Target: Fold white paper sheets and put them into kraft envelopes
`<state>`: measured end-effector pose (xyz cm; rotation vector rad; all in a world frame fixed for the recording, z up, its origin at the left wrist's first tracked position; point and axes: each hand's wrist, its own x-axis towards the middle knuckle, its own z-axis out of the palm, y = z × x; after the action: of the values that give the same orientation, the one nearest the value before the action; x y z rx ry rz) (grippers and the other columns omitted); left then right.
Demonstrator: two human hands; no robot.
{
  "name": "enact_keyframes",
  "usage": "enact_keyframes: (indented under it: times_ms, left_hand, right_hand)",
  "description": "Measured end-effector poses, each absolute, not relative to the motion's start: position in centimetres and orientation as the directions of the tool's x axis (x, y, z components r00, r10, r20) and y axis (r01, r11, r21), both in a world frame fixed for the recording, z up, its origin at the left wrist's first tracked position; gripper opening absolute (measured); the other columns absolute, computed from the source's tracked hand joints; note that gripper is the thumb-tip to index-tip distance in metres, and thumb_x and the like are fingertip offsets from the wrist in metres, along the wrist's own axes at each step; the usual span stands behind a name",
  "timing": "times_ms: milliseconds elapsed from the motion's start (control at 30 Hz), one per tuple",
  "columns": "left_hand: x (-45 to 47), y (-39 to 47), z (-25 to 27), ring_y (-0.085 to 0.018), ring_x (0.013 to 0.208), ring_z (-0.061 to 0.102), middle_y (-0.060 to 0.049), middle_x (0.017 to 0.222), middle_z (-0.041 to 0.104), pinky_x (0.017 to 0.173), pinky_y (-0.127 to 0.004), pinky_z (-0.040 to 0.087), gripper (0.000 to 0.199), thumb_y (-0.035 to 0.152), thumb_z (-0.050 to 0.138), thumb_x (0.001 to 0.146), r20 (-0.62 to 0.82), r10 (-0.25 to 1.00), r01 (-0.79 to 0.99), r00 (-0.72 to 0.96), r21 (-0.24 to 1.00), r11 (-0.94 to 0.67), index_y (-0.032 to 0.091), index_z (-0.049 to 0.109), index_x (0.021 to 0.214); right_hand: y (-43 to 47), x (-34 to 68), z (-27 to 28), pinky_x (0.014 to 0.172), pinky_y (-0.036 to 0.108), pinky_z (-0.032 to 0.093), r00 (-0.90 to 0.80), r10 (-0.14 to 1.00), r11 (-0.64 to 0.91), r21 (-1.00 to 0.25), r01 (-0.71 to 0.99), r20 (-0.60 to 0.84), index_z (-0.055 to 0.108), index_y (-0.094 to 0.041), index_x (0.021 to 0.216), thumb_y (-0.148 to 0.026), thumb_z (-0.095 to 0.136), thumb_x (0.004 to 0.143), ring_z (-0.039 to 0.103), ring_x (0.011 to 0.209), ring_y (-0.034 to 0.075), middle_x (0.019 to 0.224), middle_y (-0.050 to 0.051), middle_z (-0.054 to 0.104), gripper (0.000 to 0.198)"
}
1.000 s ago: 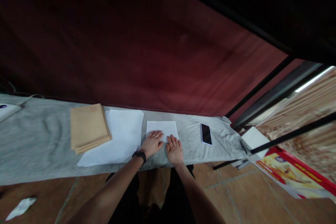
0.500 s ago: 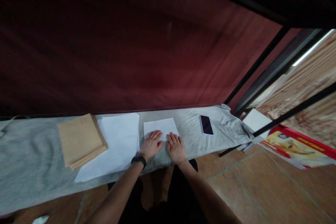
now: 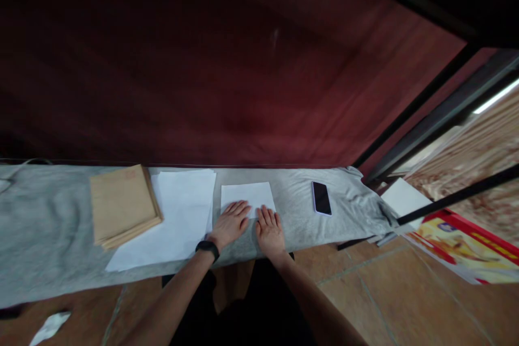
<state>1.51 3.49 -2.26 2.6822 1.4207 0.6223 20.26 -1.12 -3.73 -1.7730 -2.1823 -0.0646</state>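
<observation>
A white sheet of paper (image 3: 248,192), apparently folded, lies flat on the grey cloth in front of me. My left hand (image 3: 230,224), with a black band on its wrist, rests flat on the near left part of the paper, fingers stretched out. Beside it, my right hand (image 3: 269,231) lies flat over the paper's near right corner, fingers extended. Both palms hide the near edge of the paper. Just left of my left hand is a stack of larger white sheets (image 3: 184,200).
Brown envelopes (image 3: 121,200) lie in a pile partly over the white stack. A phone (image 3: 321,198) is on the grey cloth (image 3: 292,189) to the right. Behind the narrow surface rises a dark red panel (image 3: 243,92). A red and yellow box (image 3: 466,246) stands at the right.
The view has tilted and shifted slightly. Both hands stay flat on the paper, with hardly any movement against it.
</observation>
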Motion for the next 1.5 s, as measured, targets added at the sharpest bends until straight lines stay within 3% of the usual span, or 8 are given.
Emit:
enact_keyframes:
  times_ms: [300,467,733,933,1233,1500]
  left_hand:
    - [2.2,3.1,-3.2,-0.023,0.141,0.048,-0.014,0.15,0.054,0.119,-0.043,0.034,0.046,0.026,0.036,0.102,0.205,0.805,0.818,0.556,0.035,-0.574,0.014,0.055,0.141]
    - [2.7,2.8,-3.2,-0.023,0.14,0.049,-0.015,0.148,0.056,0.117,-0.042,0.036,0.045,0.022,0.035,0.101,0.195,0.818,0.831,0.541,0.026,-0.556,0.015,0.057,0.139]
    - [2.1,2.2,-3.2,-0.022,0.137,0.053,-0.014,0.145,0.059,0.116,-0.041,0.04,0.044,0.022,0.035,0.101,0.237,0.837,0.845,0.493,0.096,-0.525,0.014,0.058,0.138]
    - [1.6,2.1,-3.4,-0.021,0.14,0.049,-0.013,0.147,0.057,0.116,-0.041,0.042,0.045,0.028,0.034,0.103,0.264,0.872,0.867,0.413,0.178,-0.465,0.012,0.056,0.139]
    - [2.0,1.8,-2.6,-0.025,0.143,0.046,-0.014,0.151,0.053,0.12,-0.046,0.038,0.048,0.029,0.042,0.098,0.273,0.888,0.856,0.371,0.271,-0.441,0.014,0.053,0.143]
    - [2.1,1.8,-2.6,-0.025,0.143,0.046,-0.014,0.149,0.054,0.121,-0.046,0.037,0.051,0.028,0.042,0.098,0.271,0.893,0.855,0.359,0.289,-0.431,0.012,0.05,0.145]
  right_hand:
    - [-1.3,20.3,-3.3,0.121,0.049,0.025,-0.163,0.956,0.218,-0.223,0.95,0.243,0.046,-0.02,0.152,-0.027,0.041,0.103,0.04,0.146,0.029,0.158,0.009,0.043,0.049]
    - [-1.2,20.3,-3.3,0.121,0.051,0.026,-0.175,0.958,0.228,-0.236,0.945,0.227,0.047,-0.019,0.151,-0.027,0.041,0.103,0.041,0.146,0.03,0.158,0.01,0.042,0.049]
    - [-1.3,20.5,-3.9,0.119,0.051,0.027,-0.177,0.934,0.255,-0.232,0.939,0.311,0.048,-0.019,0.15,-0.025,0.043,0.103,0.043,0.144,0.029,0.156,0.012,0.046,0.048]
    - [0.3,21.2,-2.4,0.116,0.047,0.033,-0.152,0.948,0.242,-0.323,0.915,0.278,0.06,-0.017,0.138,-0.025,0.044,0.103,0.053,0.134,0.025,0.146,0.013,0.058,0.039]
    - [6.4,19.4,-2.0,0.121,0.039,0.031,-0.326,0.905,0.416,-0.415,0.809,0.272,0.054,-0.015,0.145,-0.018,0.04,0.101,0.04,0.145,0.02,0.155,0.01,0.048,0.046]
    - [9.1,18.3,-3.4,0.124,0.043,0.026,-0.377,0.9,0.432,-0.35,0.831,0.217,0.051,-0.016,0.147,-0.025,0.036,0.105,0.036,0.148,0.022,0.159,0.009,0.043,0.046]
